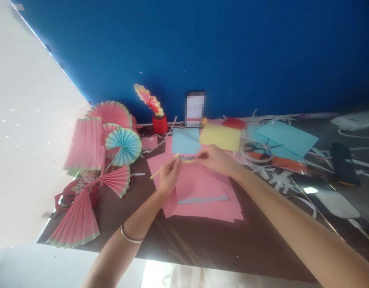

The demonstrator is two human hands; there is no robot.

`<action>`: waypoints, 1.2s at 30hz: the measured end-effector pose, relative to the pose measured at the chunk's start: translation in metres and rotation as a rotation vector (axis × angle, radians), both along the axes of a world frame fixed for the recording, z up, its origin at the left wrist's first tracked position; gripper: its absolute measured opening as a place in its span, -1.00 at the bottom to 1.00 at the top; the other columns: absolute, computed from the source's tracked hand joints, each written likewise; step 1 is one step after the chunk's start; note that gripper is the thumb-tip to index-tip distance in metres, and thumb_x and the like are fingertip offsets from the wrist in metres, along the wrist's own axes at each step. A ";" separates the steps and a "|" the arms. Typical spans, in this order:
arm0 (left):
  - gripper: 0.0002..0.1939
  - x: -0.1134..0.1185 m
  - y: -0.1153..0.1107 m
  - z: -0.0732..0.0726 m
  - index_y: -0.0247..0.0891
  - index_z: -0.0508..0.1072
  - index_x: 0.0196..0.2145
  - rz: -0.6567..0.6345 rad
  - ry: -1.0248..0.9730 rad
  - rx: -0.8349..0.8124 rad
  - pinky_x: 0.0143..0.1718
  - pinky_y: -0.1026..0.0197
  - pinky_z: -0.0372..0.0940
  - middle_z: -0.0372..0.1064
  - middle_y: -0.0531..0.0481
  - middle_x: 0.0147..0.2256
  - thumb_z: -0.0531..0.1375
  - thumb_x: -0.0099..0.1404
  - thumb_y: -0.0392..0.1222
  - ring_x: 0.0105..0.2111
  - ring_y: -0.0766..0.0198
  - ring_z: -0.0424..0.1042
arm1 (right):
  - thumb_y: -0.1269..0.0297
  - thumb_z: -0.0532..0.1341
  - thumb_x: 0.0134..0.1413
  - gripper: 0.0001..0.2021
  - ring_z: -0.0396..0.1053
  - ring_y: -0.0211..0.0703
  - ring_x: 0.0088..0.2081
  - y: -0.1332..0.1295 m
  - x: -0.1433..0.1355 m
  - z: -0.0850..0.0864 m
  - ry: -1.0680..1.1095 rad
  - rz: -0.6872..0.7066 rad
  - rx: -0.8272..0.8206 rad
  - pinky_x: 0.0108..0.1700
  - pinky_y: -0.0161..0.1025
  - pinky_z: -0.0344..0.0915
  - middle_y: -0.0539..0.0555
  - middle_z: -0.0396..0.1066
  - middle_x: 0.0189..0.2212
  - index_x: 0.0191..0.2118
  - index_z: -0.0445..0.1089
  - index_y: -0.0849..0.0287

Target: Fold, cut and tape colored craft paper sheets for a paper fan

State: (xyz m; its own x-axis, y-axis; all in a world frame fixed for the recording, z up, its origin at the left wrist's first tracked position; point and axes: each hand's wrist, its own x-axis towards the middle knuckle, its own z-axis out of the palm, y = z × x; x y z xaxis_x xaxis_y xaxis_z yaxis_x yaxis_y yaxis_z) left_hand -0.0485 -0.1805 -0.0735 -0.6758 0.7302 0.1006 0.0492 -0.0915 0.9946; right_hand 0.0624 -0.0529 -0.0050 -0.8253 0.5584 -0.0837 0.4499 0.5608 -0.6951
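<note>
My left hand (169, 174) and my right hand (213, 159) are close together over a stack of pink paper sheets (204, 184). Both have their fingers pinched on a narrow paper strip (187, 159), bluish and yellow in the short gap between them. A pale yellow strip (155, 174) sticks out to the left of my left hand. Along the near part of the top pink sheet runs a pale blue-grey band (202, 199). Just beyond my fingers lie a light blue sheet (186, 140) and a yellow sheet (220, 137). Blur hides the finer detail at my fingertips.
Pleated paper fans in pink (75, 220) and blue (123, 146) crowd the left side. A red pot (159, 124) holds a folded paper piece. On the right are blue sheets (288, 138), a roll of tape (256, 152), white paper scraps (282, 182) and a dark object (344, 164).
</note>
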 end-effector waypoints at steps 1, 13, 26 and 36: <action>-0.66 0.000 0.000 0.001 -0.23 0.53 -0.21 0.002 -0.012 -0.002 -0.17 0.18 0.25 0.49 -0.04 -0.31 0.14 0.20 0.03 -0.20 0.16 0.42 | 0.13 0.19 -0.04 -0.75 0.35 -0.18 -0.45 0.000 -0.001 0.000 -0.001 0.002 0.002 -0.43 -0.28 0.18 0.07 0.45 -0.52 -0.54 0.45 0.20; -0.65 -0.002 0.003 -0.003 -0.24 0.54 -0.22 0.002 -0.043 0.002 -0.25 0.24 0.25 0.49 -0.02 -0.35 0.15 0.18 0.04 -0.25 0.20 0.41 | 0.17 0.20 -0.05 -0.78 0.36 -0.17 -0.45 -0.002 -0.008 0.003 -0.091 -0.027 0.029 -0.45 -0.28 0.18 0.08 0.47 -0.51 -0.54 0.46 0.19; -0.62 0.000 0.001 -0.001 -0.25 0.51 -0.21 -0.104 -0.230 -0.064 0.03 0.04 0.18 0.41 -0.17 -0.06 0.30 0.03 -0.02 0.01 0.04 0.32 | 0.19 0.15 0.01 -0.72 0.28 -0.24 -0.52 -0.017 -0.003 0.006 -0.066 0.018 0.014 -0.49 -0.31 0.14 0.03 0.38 -0.60 -0.61 0.40 0.21; -0.61 -0.005 0.003 -0.006 -0.24 0.52 -0.18 -0.068 -0.211 -0.042 -0.31 0.26 0.29 0.50 -0.04 -0.26 0.27 0.06 0.00 -0.28 0.23 0.44 | 0.20 0.22 -0.07 -0.81 0.34 -0.24 -0.53 -0.001 0.012 0.005 -0.065 -0.036 0.013 -0.50 -0.36 0.19 0.03 0.46 -0.58 -0.50 0.52 0.18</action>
State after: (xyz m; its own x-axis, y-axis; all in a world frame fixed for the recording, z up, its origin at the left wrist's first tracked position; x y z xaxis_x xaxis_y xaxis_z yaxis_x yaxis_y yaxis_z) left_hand -0.0539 -0.1779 -0.0798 -0.6280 0.7751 -0.0693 -0.1656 -0.0462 0.9851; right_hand 0.0744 -0.0539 0.0001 -0.7977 0.5890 -0.1294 0.5142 0.5521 -0.6563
